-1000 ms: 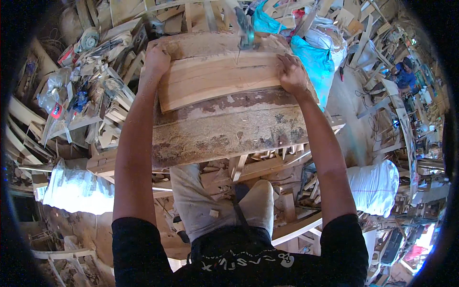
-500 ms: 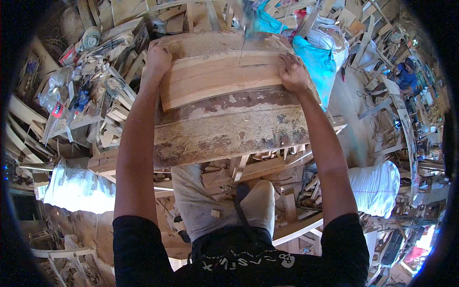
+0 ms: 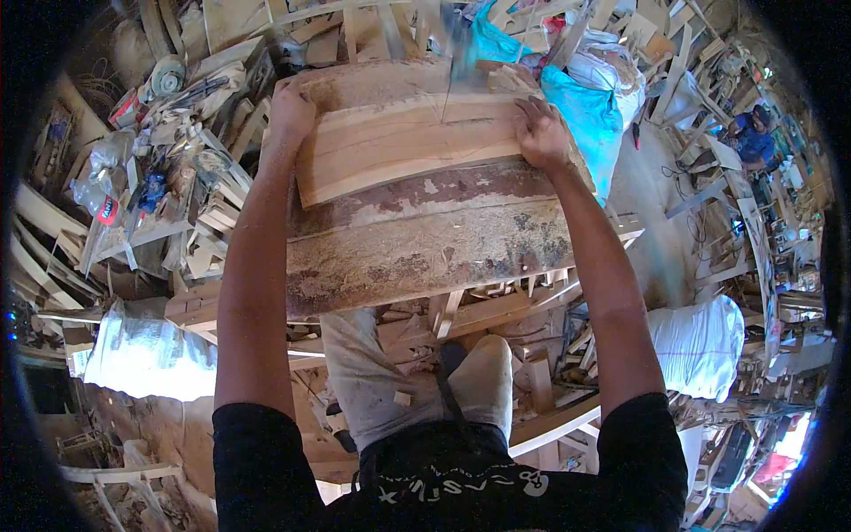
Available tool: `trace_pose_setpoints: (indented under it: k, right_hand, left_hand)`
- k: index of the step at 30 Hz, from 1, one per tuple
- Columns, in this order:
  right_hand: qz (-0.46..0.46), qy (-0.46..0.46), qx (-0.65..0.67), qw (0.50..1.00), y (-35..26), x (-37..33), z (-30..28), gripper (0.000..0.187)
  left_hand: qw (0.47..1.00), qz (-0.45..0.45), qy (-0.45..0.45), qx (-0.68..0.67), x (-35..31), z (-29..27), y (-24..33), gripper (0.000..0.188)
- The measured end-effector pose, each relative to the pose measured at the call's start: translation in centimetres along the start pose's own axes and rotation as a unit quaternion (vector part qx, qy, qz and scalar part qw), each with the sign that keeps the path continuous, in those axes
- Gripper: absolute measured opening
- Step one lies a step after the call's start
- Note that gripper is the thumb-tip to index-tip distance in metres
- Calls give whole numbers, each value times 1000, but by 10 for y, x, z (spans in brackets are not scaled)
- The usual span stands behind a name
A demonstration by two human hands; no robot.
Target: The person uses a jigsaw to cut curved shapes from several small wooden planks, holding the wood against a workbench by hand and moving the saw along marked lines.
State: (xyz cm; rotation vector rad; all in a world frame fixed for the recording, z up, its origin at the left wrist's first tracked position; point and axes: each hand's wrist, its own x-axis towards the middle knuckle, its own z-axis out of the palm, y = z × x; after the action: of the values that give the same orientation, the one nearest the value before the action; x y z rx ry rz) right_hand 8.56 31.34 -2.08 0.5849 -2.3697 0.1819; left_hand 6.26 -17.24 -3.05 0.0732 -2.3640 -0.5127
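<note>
The left fingers (image 3: pixel 288 88) and the curled right fingers (image 3: pixel 532 112) are laid at opposite ends of a pale wooden board (image 3: pixel 390 146); whether it is gripped cannot be told. Between them, a thin blade (image 3: pixel 446 102) is seen at the board, below a blurred teal tool head (image 3: pixel 462 69). Under the board and nearer than the fingers, a sawdust-strewn table (image 3: pixel 425 253) is exposed. A turquoise sack (image 3: pixel 585 120) is seen right of the right fingers.

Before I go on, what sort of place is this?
Most likely a woodworking shop. A pale wooden board lies on a worn, dusty worktable, and wood offcuts are heaped to the left.
</note>
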Motion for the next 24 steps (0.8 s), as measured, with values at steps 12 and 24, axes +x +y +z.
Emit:
trace_pose_setpoints:
  k: [12, 24]
  right_hand:
    - [38, -17, 14, 999, 3, 3, 2, 40]
    - [40, -23, 31, 998, 4, 7, 7, 44]
  left_hand:
    - [999, 14, 3, -48, 3, 1, 1, 32]
    - [999, -29, -24, -34, 7, -2, 3, 37]
